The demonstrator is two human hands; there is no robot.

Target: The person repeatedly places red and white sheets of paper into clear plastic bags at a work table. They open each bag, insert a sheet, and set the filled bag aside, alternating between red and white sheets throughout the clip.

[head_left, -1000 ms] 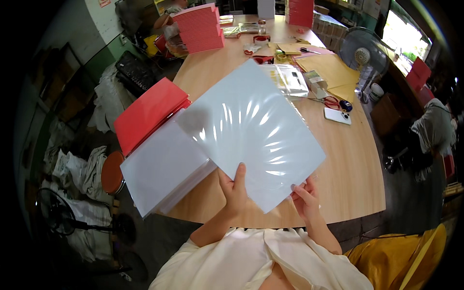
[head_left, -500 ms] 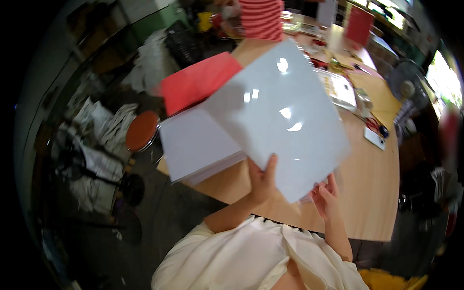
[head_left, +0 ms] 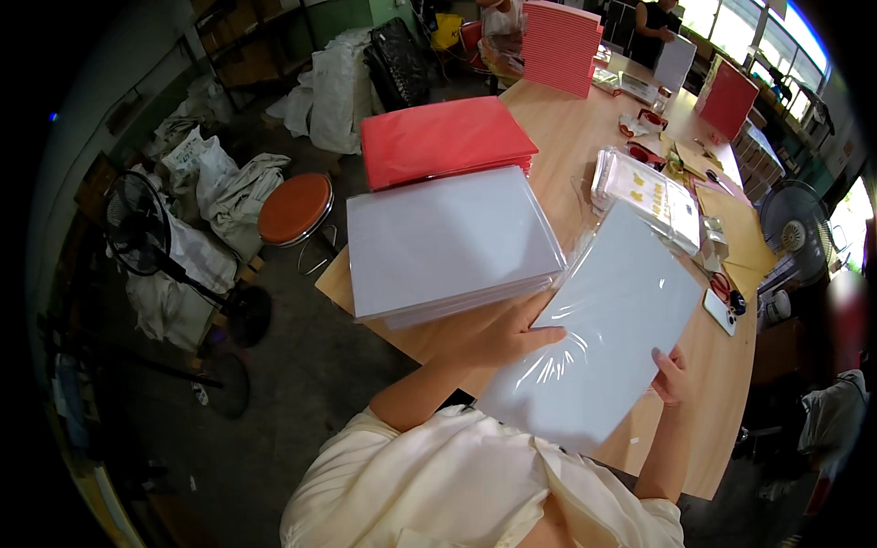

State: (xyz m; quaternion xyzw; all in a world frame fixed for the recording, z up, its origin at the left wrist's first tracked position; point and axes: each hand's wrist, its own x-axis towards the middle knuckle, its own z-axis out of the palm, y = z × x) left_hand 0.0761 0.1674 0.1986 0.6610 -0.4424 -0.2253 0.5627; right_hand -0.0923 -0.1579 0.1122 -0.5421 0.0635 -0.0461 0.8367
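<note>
A pale grey-white flat sheet or board in glossy clear plastic wrap (head_left: 607, 320) is tilted in front of me, over the near part of the table. My left hand (head_left: 523, 336) grips its left edge, the thumb lying on top. On the opposite edge my right hand (head_left: 671, 375) is closed, its thumb on the face and the other fingers partly hidden behind. Left of the held piece lies a stack of similar pale wrapped boards (head_left: 452, 239). Behind that stack is a pile of red sheets (head_left: 446, 139).
A wooden table (head_left: 557, 123) bears a wrapped pale pack with yellow marks (head_left: 647, 196), scissors (head_left: 726, 290), a white phone (head_left: 719, 312) and red ridged boards standing upright (head_left: 560, 47). An orange stool (head_left: 295, 209) and a black fan (head_left: 137, 224) stand at left. Other people are at the far end.
The wrapped board has come down and nearer to me, turning flatter. My right hand has gone from open fingers at its lower corner to gripping its right edge. My view has shifted too.
</note>
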